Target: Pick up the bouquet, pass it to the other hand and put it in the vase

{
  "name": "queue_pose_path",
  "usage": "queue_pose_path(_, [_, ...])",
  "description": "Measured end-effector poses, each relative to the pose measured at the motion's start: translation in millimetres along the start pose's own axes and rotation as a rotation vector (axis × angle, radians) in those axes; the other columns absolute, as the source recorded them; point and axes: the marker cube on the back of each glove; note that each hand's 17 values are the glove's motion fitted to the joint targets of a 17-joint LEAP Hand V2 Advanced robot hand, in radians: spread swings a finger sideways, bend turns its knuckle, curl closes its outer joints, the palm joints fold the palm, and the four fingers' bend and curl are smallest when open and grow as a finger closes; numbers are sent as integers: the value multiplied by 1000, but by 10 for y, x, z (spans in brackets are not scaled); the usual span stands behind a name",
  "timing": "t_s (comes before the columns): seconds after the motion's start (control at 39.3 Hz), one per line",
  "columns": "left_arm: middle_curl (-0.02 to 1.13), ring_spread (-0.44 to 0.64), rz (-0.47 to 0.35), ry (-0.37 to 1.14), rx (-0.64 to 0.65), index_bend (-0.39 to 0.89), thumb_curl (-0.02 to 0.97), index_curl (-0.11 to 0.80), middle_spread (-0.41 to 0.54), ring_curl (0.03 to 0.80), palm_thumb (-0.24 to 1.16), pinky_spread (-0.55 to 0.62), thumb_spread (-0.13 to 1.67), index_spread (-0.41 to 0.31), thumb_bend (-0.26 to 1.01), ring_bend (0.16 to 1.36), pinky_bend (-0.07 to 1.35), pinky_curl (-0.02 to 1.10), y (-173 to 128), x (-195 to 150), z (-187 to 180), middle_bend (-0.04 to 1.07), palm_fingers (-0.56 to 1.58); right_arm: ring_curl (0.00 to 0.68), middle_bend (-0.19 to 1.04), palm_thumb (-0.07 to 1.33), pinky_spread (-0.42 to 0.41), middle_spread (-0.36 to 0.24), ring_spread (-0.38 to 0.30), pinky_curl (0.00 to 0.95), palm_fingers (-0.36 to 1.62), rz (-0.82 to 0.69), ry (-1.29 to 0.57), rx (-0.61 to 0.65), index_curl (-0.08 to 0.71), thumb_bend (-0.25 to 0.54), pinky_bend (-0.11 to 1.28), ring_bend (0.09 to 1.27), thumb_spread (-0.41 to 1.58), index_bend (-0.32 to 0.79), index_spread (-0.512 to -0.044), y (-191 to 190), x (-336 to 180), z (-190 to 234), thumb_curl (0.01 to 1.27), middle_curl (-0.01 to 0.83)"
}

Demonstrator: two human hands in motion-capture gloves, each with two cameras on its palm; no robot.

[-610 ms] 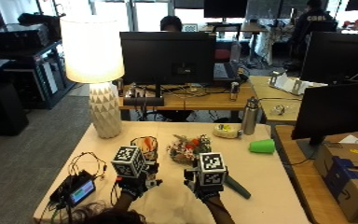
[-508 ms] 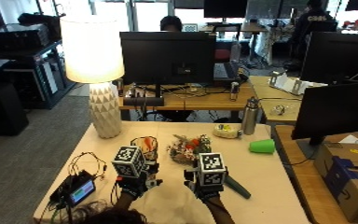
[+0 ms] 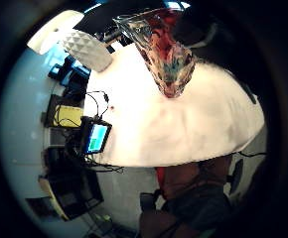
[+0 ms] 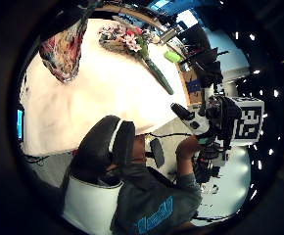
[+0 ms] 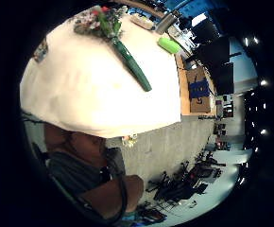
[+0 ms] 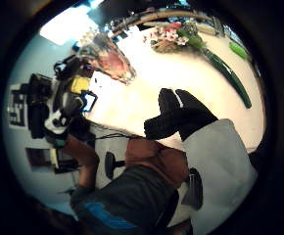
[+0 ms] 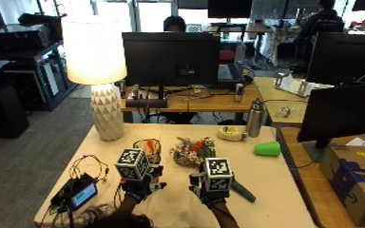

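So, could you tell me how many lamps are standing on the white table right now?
1. The lamp, lit, stands at the far left corner of the table, beyond the vase. None other shows, though the hands hide part of the tabletop.

From above, marker cubes cover both gloves, so the left hand (image 7: 134, 186) and right hand (image 7: 209, 194) hide their fingers; the left hand blocks the vase (image 7: 148, 148) base, and the bouquet (image 7: 193, 153) stem vanishes behind the right (only its tip shows)
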Motion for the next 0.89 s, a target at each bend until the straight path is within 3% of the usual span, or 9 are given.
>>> queue_pose_path(0.38, [307,193,-3,22,35,131,238,254,37,263,278,387,1010,-103,-25,524,317,285,19,9,-32,189,442,211,243,606,322,59,172,290,190,3,1,20,233,115,357,322,1146,144,-359,5,136,40,292,282])
queue_pose_path(0.56, [323,194,1,60,89,108,250,245,46,276,276,386,1015,-86,-25,544,343,307,28,-22,-3,195,415,223,234,613,323,59,173,306,184,61,-10,61,240,70,369,321,1152,137,-357,42,713,94,308,297])
queue_pose_path(0.89, [346,204,1,147,180,94,265,225,60,293,272,386,1018,-60,-26,587,382,336,23,-29,91,201,368,241,194,646,323,59,186,346,118,182,-101,128,235,1,449,321,1127,116,-357,-376,1657,713,337,311])
